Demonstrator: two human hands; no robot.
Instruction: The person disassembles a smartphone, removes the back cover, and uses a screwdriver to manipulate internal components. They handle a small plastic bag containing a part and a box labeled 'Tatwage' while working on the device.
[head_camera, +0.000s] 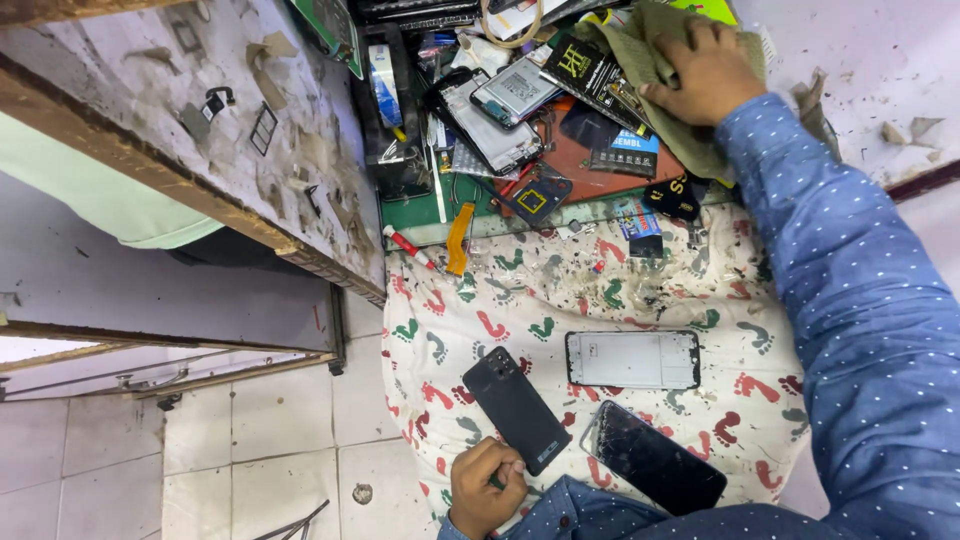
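Observation:
My right hand (708, 72) reaches to the far end of the cluttered bench and grips an olive-green cloth (650, 60) lying over phone parts. My left hand (485, 487) stays close to my body, fingers curled around what looks like a small tool, right at the lower corner of a black phone back cover (515, 410). That cover lies on a white cloth with coloured footprints (520, 290) over my lap. Beside it rest a white phone frame (632, 360) and a dark phone with a cracked screen (655, 470).
The green bench mat (425, 215) holds several phone boards, batteries, a screen (490, 120), an orange flex strip (459, 238) and a red-capped pen (405, 243). A scuffed wooden counter (200, 110) stands at left. Tiled floor (250, 450) lies below left.

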